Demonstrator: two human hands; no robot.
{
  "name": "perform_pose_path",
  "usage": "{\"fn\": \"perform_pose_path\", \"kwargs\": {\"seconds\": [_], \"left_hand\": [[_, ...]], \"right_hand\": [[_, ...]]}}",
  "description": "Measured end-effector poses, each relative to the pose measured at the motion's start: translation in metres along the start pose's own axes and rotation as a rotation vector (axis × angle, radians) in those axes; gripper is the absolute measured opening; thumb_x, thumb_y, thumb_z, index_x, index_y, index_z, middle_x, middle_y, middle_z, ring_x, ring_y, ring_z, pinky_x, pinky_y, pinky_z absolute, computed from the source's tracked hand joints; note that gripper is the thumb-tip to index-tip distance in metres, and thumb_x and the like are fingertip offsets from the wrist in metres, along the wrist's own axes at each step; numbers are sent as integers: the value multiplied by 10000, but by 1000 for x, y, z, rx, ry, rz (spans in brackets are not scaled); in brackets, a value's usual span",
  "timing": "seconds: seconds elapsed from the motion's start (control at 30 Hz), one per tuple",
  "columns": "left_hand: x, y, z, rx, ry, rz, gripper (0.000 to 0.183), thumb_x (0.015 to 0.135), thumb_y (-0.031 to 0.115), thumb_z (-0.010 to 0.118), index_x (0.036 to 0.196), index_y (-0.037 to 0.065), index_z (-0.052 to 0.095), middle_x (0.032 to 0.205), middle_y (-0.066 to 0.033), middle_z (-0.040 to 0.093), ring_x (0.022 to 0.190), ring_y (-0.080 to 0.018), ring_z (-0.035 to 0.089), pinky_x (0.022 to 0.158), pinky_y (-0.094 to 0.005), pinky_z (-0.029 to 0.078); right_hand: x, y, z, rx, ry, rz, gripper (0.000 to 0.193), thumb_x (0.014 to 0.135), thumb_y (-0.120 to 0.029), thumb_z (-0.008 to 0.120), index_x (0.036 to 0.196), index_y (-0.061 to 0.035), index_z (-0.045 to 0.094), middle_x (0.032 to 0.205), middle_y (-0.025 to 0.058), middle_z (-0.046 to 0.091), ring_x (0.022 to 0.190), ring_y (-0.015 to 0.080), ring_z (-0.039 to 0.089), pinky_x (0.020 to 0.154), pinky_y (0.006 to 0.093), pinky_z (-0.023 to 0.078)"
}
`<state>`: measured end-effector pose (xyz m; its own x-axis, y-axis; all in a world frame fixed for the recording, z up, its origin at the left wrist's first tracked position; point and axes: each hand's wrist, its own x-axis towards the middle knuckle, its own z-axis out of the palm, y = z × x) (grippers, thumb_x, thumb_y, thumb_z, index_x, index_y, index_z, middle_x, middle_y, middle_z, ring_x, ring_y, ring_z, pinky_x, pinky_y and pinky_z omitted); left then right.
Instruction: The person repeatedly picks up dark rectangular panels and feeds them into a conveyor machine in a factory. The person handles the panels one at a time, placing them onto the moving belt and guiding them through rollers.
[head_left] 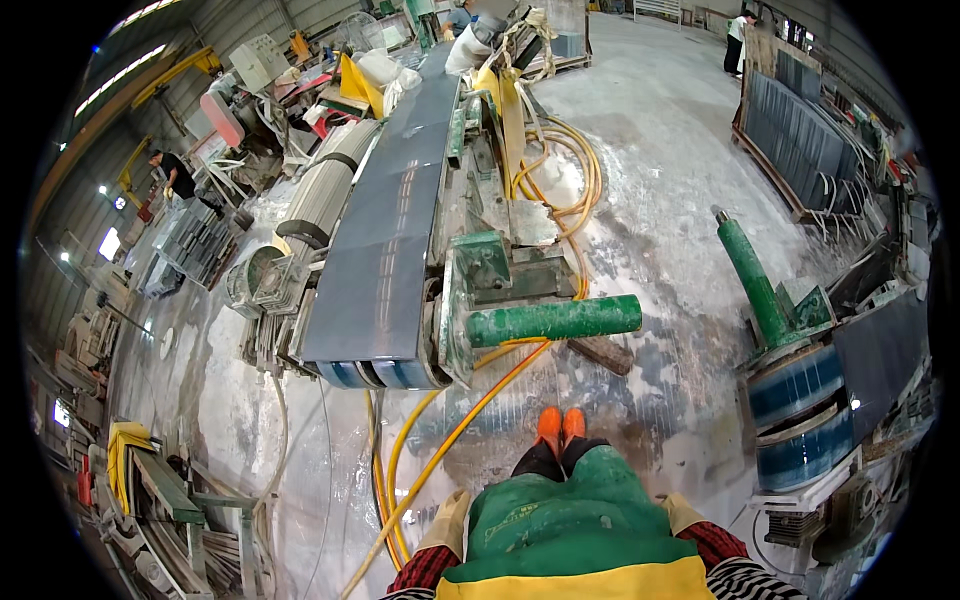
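Observation:
My left hand [448,524], in a cream work glove, hangs beside the green apron [575,510] with its fingers stretched downward. At the apron's other side hangs my right hand [682,514], gloved alike; part of its fingers is hard to make out. Neither hand appears to hold anything. Ahead of me, a long run of dark grey, glossy slabs [375,250] lies on a conveyor whose blue end rollers [400,375] face me. A thick green metal tube [555,320] sticks out from the conveyor's right side, above and apart from both hands.
Yellow hoses [440,465] run across the wet floor on my left. To the right stands a second machine with blue rollers [797,400] and an upright green tube [750,275]. A rack of dark slabs [800,125] stands far right. One person [175,178] is far left, another [738,42] far right.

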<state>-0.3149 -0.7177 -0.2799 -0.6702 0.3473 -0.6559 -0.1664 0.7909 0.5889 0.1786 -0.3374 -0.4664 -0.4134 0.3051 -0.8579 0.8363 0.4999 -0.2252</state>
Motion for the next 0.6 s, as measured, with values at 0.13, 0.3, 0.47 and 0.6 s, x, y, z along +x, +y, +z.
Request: {"fn": "perform_pose_path", "kwargs": {"seconds": [0.13,0.3,0.47,0.6], "left_hand": [[15,-24,6,-53,6,-52,597,939,445,552,1389,53,586,1350,-173,636,1286,-269,584,1085,-341,423],[23,-16,6,-92,-36,-51,596,941,452,555,1389,61,587,1345,-150,646,1279,-257,589,1076,-339,429],[40,-61,11,-89,2,-62,602,934,456,559,1386,59,589,1340,-149,649,1280,-250,589,1073,-339,430],[21,-26,12,-166,-11,-82,613,927,448,567,1387,44,585,1339,-160,647,1278,-263,588,1069,-350,434]], "right_hand": [[-27,-27,-19,-389,33,-243,466,980,-409,487,1435,-309,526,1460,-65,560,1380,169,481,1153,293,390],[-52,-38,-21,-383,74,-197,477,960,-421,502,1419,-298,546,1467,-60,553,1372,218,496,1127,304,421],[-52,-44,-22,78,84,35,460,951,-425,509,1385,-289,581,1416,-37,597,1334,218,534,1088,329,465],[-68,-59,-32,98,78,48,440,939,-394,534,1358,-280,601,1393,-24,606,1318,215,545,1080,331,469]]}}
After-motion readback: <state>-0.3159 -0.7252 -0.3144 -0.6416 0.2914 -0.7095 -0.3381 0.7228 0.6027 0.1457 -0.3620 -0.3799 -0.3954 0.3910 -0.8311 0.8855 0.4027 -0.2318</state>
